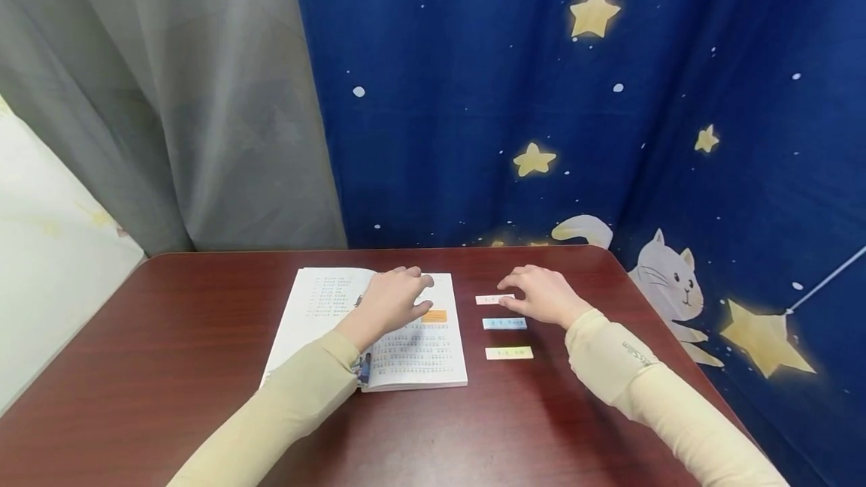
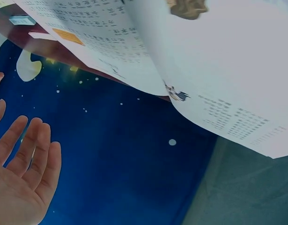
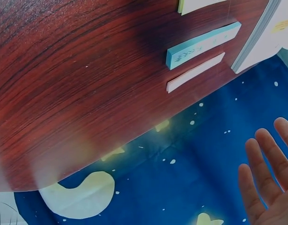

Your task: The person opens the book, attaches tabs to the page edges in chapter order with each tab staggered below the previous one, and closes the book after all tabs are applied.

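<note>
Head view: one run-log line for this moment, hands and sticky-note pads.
left hand: open, on open book | right hand: open, at pink pad | blue pad, yellow pad: untouched

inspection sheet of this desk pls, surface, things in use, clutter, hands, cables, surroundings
surface: dark red wooden table, glossy.
job's things: open book lying flat, an orange sticky note on its right page; pink pad, blue pad and yellow pad in a column right of the book.
clutter: nothing seen.
grippers: left hand over the book's right page by the orange note, fingers relaxed; right hand at the pink pad, fingers straight, contact unclear.
cables: nothing seen.
surroundings: blue star-and-cat curtain behind, grey curtain at left.
</note>
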`<state>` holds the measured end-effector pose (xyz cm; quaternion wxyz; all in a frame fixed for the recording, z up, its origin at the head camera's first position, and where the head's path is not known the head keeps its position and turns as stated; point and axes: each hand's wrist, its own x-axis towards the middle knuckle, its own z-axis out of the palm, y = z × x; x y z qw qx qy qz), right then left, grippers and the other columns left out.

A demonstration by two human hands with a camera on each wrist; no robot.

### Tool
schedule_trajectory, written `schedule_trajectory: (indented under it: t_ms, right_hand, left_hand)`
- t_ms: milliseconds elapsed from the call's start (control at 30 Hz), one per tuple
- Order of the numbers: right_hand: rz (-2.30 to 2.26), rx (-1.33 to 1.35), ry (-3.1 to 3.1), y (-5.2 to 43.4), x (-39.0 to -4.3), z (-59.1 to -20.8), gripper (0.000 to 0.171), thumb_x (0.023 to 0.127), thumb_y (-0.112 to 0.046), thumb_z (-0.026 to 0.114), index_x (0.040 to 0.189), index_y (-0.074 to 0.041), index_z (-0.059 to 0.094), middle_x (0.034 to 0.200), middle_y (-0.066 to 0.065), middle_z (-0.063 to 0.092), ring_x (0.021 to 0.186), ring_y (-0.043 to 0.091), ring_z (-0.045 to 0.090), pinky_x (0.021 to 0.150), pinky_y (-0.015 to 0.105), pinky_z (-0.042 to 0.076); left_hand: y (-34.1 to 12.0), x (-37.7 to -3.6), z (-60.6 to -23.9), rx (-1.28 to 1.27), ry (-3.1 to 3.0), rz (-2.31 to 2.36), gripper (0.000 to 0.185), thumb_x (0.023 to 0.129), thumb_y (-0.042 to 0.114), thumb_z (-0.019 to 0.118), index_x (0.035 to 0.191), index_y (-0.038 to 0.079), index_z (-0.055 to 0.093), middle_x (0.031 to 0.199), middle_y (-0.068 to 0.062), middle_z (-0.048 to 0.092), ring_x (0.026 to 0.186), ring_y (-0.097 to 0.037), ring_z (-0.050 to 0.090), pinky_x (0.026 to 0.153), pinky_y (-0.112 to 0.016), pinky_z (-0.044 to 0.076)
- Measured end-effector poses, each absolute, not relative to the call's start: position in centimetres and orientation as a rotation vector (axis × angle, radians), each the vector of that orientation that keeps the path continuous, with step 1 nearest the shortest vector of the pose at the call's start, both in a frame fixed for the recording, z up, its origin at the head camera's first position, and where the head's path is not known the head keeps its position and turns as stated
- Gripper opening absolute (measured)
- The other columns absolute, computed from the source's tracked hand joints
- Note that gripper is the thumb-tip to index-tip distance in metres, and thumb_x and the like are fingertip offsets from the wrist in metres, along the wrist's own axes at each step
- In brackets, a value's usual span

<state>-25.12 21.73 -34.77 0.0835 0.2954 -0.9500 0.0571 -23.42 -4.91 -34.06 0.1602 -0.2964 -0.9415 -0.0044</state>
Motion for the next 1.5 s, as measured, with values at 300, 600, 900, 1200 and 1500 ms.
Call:
schedule_trajectory:
  t_ms: [300,600,900,1200,1500]
  right_hand:
    - [0.175,0.825,-2.847,22.4,-25.9,-35.1,0.027,0.078,-0.031,0.065,0.1,-0.015,0.067,0.097,0.002,0.061,0.093,0.022,0.055,0.073,0.042,0.045]
    - [0.205,0.787,-2.856,23.0,-26.8,-35.8,0.028,0.078,-0.031,0.064,0.099,-0.012,0.067,0.096,0.002,0.06,0.092,0.022,0.055,0.073,0.043,0.044]
    - [0.212,0.723,-2.882,23.5,-27.6,-36.8,0.027,0.078,-0.03,0.064,0.098,-0.013,0.067,0.094,0.002,0.06,0.092,0.023,0.055,0.075,0.044,0.044]
    - [0.206,0.673,-2.903,23.6,-28.4,-37.5,0.024,0.076,-0.028,0.066,0.095,-0.014,0.068,0.094,0.003,0.061,0.091,0.023,0.055,0.074,0.044,0.044]
    - [0.166,0.655,-2.922,23.4,-29.2,-39.0,0.024,0.076,-0.029,0.067,0.095,-0.015,0.068,0.09,0.0,0.06,0.088,0.021,0.056,0.073,0.043,0.045]
  left_hand:
    - [-2.6,-24.5,-34.3,-0.897,-2.636,-0.017,0.026,0.076,0.032,0.062,0.099,0.019,0.065,0.086,0.002,0.058,0.075,-0.017,0.055,0.052,-0.031,0.044]
    - [-0.4,-25.5,-34.8,-0.908,-2.651,-0.009,0.025,0.077,0.033,0.062,0.099,0.019,0.065,0.09,0.002,0.058,0.08,-0.018,0.052,0.062,-0.032,0.043]
    - [1.1,-26.3,-35.7,-0.894,-2.699,0.011,0.025,0.079,0.033,0.06,0.1,0.02,0.065,0.092,0.001,0.058,0.083,-0.018,0.051,0.065,-0.032,0.041]
    - [2.8,-27.5,-36.8,-0.885,-2.726,0.02,0.022,0.08,0.032,0.06,0.097,0.02,0.065,0.092,0.001,0.057,0.086,-0.018,0.051,0.068,-0.034,0.04]
    - [4.4,-28.6,-38.4,-0.862,-2.76,0.026,0.019,0.078,0.031,0.061,0.093,0.02,0.066,0.09,0.0,0.058,0.086,-0.019,0.051,0.068,-0.035,0.04]
